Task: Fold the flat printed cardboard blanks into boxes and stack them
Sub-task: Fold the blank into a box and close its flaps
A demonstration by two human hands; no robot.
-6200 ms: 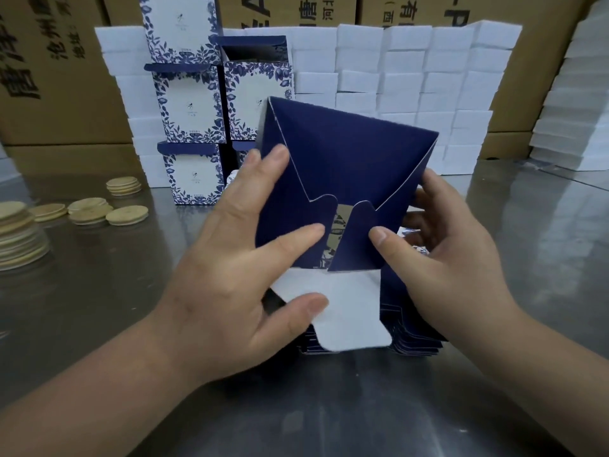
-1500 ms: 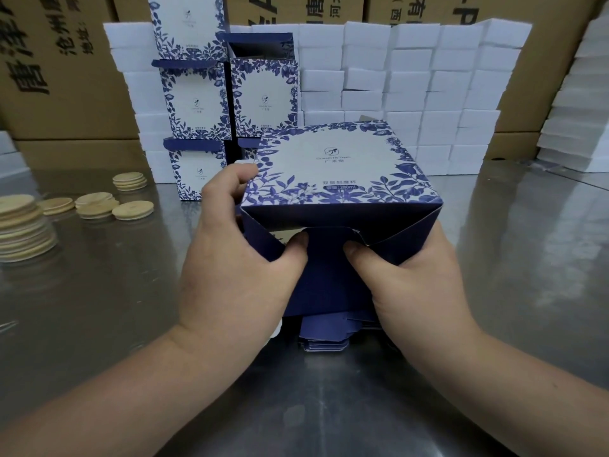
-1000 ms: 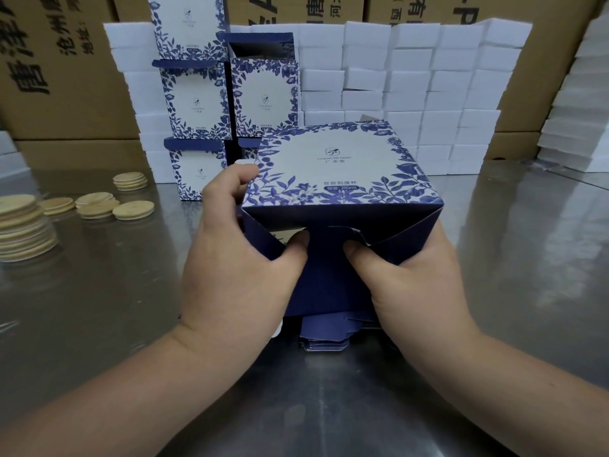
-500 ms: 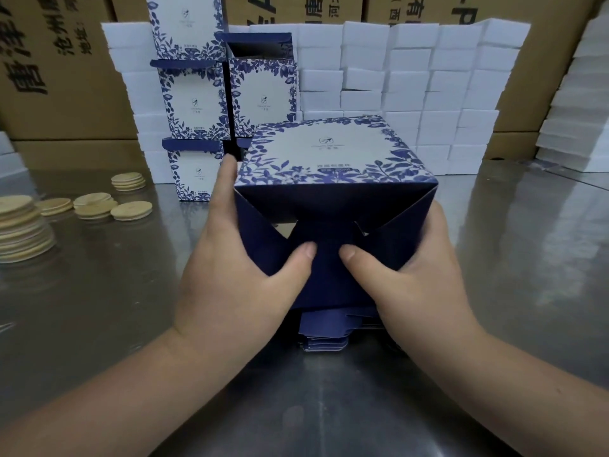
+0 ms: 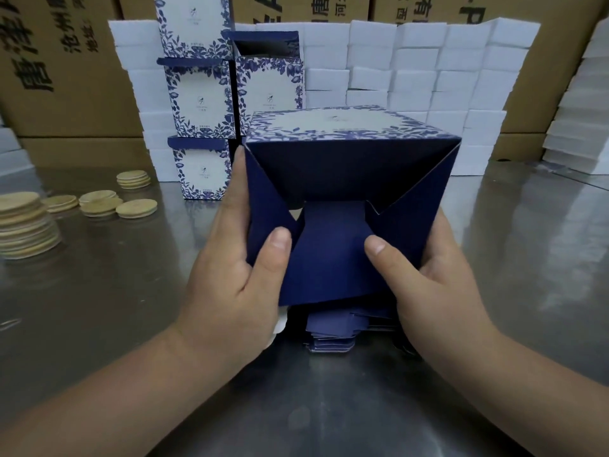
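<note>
Several folded boxes (image 5: 197, 97) stand stacked behind; left grip (image 5: 230, 278) and right grip (image 5: 441, 285) clasp a half-folded box (image 5: 349, 127), thumbs (image 5: 278, 240) pressing bottom flaps (image 5: 329, 262) in; blank pile (image 5: 329, 334) underneath awaits.

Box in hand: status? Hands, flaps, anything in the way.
Left hand and right hand grip the box, thumbs on bottom flaps. Flaps folded in, small gap showing. Pile of flat blanks underneath; nothing blocking.

Navy floral box (image 5: 346, 192) on side, bottom flaps half-closed, over flat blanks (image 5: 333, 331).
</note>
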